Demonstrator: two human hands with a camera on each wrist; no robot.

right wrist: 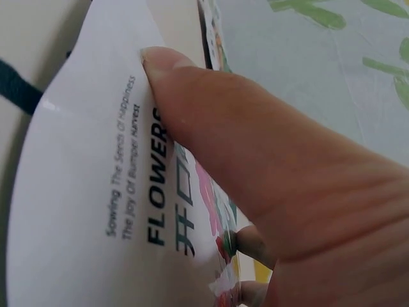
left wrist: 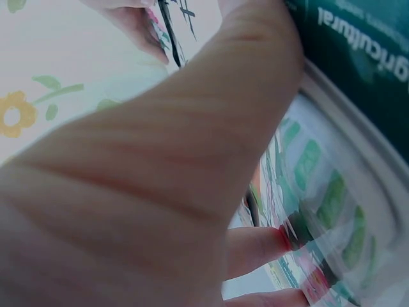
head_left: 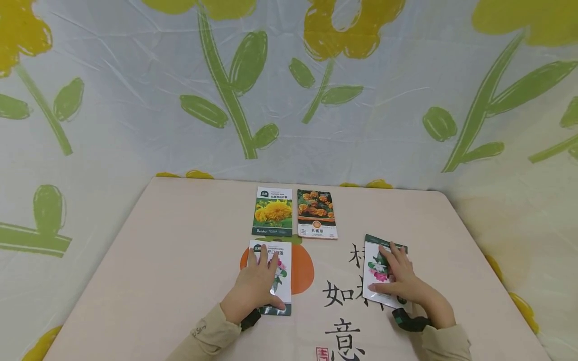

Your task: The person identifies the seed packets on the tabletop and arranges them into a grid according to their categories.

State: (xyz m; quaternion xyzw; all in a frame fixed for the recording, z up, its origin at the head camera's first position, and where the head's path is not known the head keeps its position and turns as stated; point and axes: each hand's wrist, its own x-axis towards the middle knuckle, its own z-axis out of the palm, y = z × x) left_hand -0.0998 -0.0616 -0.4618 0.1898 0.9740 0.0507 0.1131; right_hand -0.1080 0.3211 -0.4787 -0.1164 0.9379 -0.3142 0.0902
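My left hand (head_left: 255, 283) rests on a white seed packet (head_left: 283, 286) with pink flowers and a dark green band at its near edge. Its fingers spread over the upper part, and the thumb touches the lower right corner. A similar packet (head_left: 377, 265) lies turned upside down and slightly slanted under my right hand (head_left: 404, 281). That hand's fingers reach toward the far edge while the thumb lies near the left side. The right wrist view shows the thumb (right wrist: 211, 109) on the packet's printed, slightly bowed face (right wrist: 83, 192).
Beyond the hands lie a yellow-flower seed packet (head_left: 273, 213) and an orange marigold packet (head_left: 317, 213), side by side. The pale tabletop (head_left: 171, 260) carries a printed orange fruit (head_left: 303, 271) and black characters (head_left: 345, 336). A flower-patterned cloth (head_left: 361, 135) hangs behind the table.
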